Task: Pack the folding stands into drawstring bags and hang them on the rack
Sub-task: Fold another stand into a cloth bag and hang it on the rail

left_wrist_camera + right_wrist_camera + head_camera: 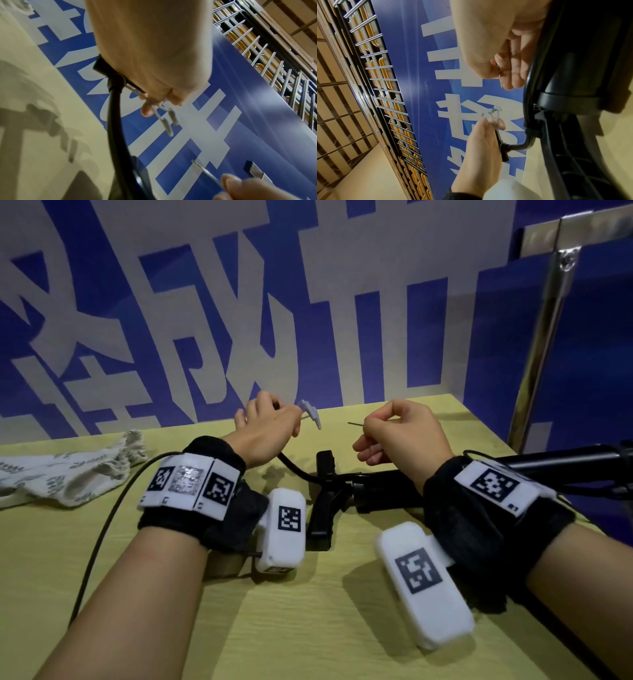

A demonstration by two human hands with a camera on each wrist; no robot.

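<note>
Behind the table (308,628) stands a blue wall with pale lettering (239,320), a metal wire rack (274,60) beyond it; a printed drawstring bag (68,474) lies crumpled at far left; the black folding stand (342,491) lies across the table, long axis left to right; the left hand (267,429) pinches its gooseneck's white-tipped wire prongs (310,412); the right hand (400,436), fingers curled, pinches a thin metal pin (356,424) pointing left.

left hand (270,426) pinches prongs (310,413); right hand (400,433) pinches pin (356,424).

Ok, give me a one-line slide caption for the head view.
Left hand grips the black stand's white-tipped prongs; right hand pinches a thin rod.
</note>
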